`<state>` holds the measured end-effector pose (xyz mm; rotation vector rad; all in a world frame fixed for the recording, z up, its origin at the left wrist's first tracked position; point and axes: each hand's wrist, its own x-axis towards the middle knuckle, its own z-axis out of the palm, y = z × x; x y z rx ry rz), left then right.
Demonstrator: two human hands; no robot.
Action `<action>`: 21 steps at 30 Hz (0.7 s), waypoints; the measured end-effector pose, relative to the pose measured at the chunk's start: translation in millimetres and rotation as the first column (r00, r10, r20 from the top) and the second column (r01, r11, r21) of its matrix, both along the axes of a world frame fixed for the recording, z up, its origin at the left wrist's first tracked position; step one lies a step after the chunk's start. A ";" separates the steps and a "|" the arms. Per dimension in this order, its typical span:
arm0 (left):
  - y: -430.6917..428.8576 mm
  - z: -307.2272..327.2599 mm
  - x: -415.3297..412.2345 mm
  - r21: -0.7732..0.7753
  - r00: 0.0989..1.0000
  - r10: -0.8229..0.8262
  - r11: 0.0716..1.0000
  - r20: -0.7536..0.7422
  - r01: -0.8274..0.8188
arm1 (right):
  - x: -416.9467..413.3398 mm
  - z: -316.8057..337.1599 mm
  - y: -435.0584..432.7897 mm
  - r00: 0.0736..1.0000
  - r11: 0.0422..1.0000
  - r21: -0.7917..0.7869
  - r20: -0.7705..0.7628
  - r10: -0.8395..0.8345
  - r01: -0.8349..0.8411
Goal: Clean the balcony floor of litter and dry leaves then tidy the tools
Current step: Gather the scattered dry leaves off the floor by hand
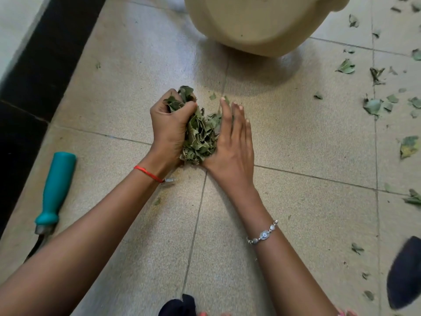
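Centrally, a heap of dry leaves [200, 135], grey-green, curled and crumpled, lies on the tiled balcony floor [296, 137] between both hands. The left hand [169, 127] has its grip closed round a bunch at the heap's left edge, while the right hand [235, 144], grip wide and fingers straight, presses against its right side. Beyond the heap is a beige plastic tub [257, 26], contents not discernible; loose leaves [373, 106] litter the tiles at right, and a teal-handled tool [58, 190] lies at left.
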<state>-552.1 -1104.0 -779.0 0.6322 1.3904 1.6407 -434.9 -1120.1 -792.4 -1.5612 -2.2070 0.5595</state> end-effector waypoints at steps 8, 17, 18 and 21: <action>-3.3 -1.7 -0.9 0.038 0.956 -0.080 0.995 -0.284 0.095 | 3.6 -2.1 30.5 0.993 0.995 0.054 0.080 0.085 -0.089; -5.6 0.5 8.1 -0.003 0.776 -0.094 0.993 -0.624 0.118 | 5.1 -4.5 42.2 0.968 0.966 0.059 0.030 0.250 -0.251; -5.1 -0.8 9.2 -0.019 0.735 -0.097 0.993 -0.672 0.113 | 5.6 -5.8 42.3 0.970 0.969 0.056 0.001 0.242 -0.241; -2.6 -0.4 11.4 -0.114 0.673 -0.138 0.990 -0.727 0.081 | 5.5 -5.8 41.1 0.970 0.974 0.027 -0.085 0.226 -0.225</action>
